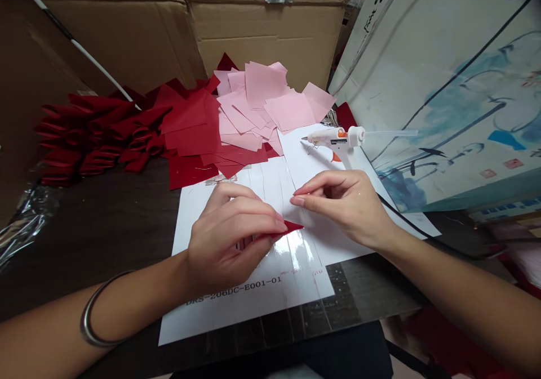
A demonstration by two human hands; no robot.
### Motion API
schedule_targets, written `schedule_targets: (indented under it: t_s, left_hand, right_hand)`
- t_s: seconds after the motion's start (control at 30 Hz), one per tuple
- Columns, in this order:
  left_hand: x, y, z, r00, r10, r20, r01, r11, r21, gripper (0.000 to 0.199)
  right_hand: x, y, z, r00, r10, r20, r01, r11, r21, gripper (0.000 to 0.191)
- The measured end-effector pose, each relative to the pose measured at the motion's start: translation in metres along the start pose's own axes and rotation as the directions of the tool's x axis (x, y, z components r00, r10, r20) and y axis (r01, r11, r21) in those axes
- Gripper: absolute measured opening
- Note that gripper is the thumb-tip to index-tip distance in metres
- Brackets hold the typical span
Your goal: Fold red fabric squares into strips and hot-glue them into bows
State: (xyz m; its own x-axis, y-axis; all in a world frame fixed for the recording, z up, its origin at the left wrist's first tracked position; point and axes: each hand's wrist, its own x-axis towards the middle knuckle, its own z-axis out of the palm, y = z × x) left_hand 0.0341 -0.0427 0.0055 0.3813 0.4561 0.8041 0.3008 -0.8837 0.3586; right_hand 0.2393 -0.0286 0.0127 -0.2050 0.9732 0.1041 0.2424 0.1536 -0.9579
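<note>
Over the white paper, my left hand (236, 230) is closed on a small folded red piece (293, 227), whose pointed tip sticks out past the fingertips to the right. Whether that piece is paper or cloth I cannot tell. My right hand (338, 201) hovers just right of it, thumb and forefinger pinched together; anything between them is too small to make out. Behind the right hand a white hot glue gun (333, 138) lies on the paper with its nozzle to the left and a clear glue stick (391, 133) in its back.
Loose pink squares (266, 89) and red squares (192, 123) lie heaped at the back. Rolled red pieces (97, 131) are stacked to the left. Cardboard boxes (270, 41) wall off the back; a painted panel (460, 97) stands right. A black cord (416, 227) crosses near the right wrist.
</note>
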Motion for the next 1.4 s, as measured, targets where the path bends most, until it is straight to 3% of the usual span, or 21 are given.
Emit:
schedule_targets:
  t_s: [0.2, 0.43, 0.57, 0.67, 0.77, 0.9, 0.97, 1.13, 1.4]
  left_hand:
    - [0.002, 0.000, 0.000, 1.000, -0.003, -0.012, 0.003, 1.000, -0.013, 0.017]
    - [0.001, 0.000, 0.001, 1.000, -0.023, -0.007, 0.023, 1.000, -0.016, 0.016]
    - [-0.001, -0.001, 0.001, 1.000, -0.023, -0.010, 0.023, 0.999, -0.036, 0.021]
    - [-0.004, -0.002, 0.003, 0.998, -0.052, -0.033, 0.050, 0.997, -0.059, 0.024]
    - [-0.006, -0.003, 0.005, 0.990, -0.115, -0.078, 0.108, 0.990, -0.094, 0.021]
    - [-0.009, -0.005, 0.007, 0.968, -0.227, -0.105, 0.207, 0.963, -0.174, 0.018]
    - [-0.010, -0.006, 0.008, 0.959, -0.268, -0.088, 0.244, 0.944, -0.221, 0.018]
    - [-0.009, -0.006, 0.009, 0.961, -0.273, -0.041, 0.254, 0.933, -0.257, 0.011]
    - [-0.003, -0.003, 0.006, 0.973, -0.230, -0.021, 0.222, 0.958, -0.181, 0.012]
  right_hand:
    - [0.002, 0.001, 0.000, 0.994, -0.073, 0.084, 0.067, 0.995, 0.079, 0.014]
    - [0.000, 0.003, 0.002, 0.970, 0.060, 0.235, -0.124, 0.955, 0.268, 0.026]
    - [0.000, 0.003, 0.003, 0.976, 0.095, 0.196, -0.145, 0.956, 0.255, 0.033]
    - [0.001, 0.004, 0.003, 0.985, 0.091, 0.146, -0.115, 0.978, 0.171, 0.025]
    - [-0.001, 0.006, 0.001, 0.992, 0.027, 0.124, -0.048, 0.984, 0.173, 0.021]
    - [-0.006, 0.004, 0.001, 0.957, -0.107, 0.270, 0.076, 0.990, 0.122, 0.034]
    - [-0.008, 0.002, 0.003, 0.946, -0.200, 0.255, 0.191, 0.980, 0.061, 0.030]
    - [-0.008, 0.002, 0.010, 0.888, -0.433, 0.154, 0.439, 0.898, -0.007, 0.003]
    - [-0.010, 0.001, 0.010, 0.849, -0.514, 0.126, 0.525, 0.848, -0.076, 0.005]
